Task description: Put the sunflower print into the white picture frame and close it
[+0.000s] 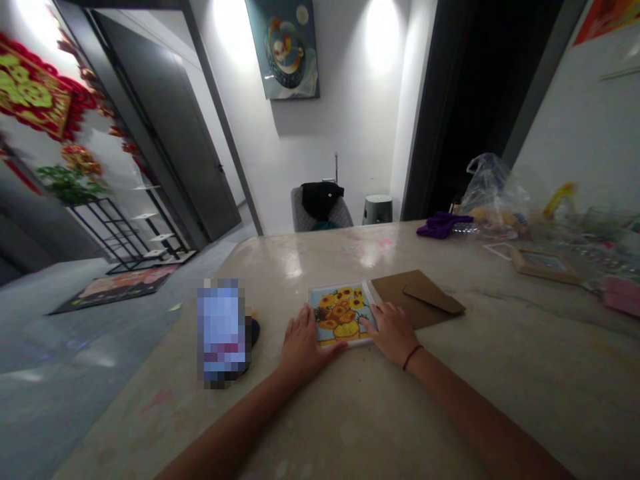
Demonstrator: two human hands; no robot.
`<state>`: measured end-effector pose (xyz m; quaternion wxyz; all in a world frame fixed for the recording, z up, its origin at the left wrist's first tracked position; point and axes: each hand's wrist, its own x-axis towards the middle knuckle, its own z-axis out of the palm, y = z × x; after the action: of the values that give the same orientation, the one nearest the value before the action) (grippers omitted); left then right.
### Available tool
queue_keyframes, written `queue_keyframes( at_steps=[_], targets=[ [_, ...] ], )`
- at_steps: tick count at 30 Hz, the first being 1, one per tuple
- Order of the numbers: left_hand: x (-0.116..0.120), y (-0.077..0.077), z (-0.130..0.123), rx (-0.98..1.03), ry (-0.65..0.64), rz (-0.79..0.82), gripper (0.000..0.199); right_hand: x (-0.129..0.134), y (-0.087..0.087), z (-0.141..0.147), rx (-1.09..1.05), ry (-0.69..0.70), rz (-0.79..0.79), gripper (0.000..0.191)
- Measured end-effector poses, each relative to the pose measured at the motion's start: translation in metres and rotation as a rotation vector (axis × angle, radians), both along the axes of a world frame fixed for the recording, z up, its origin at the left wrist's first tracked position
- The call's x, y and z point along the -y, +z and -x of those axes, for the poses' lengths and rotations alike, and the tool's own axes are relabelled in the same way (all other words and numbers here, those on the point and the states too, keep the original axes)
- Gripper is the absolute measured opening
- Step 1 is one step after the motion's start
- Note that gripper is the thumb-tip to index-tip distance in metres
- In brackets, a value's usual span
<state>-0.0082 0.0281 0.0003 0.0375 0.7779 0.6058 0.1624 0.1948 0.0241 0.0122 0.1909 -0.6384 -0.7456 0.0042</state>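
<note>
A small sunflower picture (342, 308) with a white border lies flat on the stone-topped table (350, 427). My left hand (303, 343) holds its left edge, fingers running along the side and thumb along the bottom edge. On the opposite side, my right hand (393, 328) grips the right edge, its thumb reaching over the picture's face. A brown hair tie circles my right wrist. Just behind and beside the right hand is a brown paper envelope (400, 287) with its pointed flap facing right.
A phone (223, 327) with a blurred-out screen stands left of my left hand. On the right are a wooden frame (545, 265), a pink item (621, 295), a purple cloth (443, 225) and a clear plastic bag (495, 200). A chair (301, 207) stands beyond the table.
</note>
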Motion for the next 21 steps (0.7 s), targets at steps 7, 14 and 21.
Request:
queue_keyframes(
  at_steps=[7, 14, 21],
  targets=[
    [0.002, 0.003, 0.000, 0.001, 0.001, 0.011, 0.096, -0.007, -0.011, -0.002, -0.187, -0.040, 0.018, 0.045],
    [0.002, 0.004, -0.001, -0.002, 0.008, 0.019, 0.098, -0.012, -0.015, -0.011, -0.337, 0.040, 0.163, 0.065],
    [0.003, 0.006, -0.003, -0.030, 0.026, 0.036, 0.098, -0.014, -0.018, -0.019, -0.299, 0.166, 0.203, 0.093]
  ],
)
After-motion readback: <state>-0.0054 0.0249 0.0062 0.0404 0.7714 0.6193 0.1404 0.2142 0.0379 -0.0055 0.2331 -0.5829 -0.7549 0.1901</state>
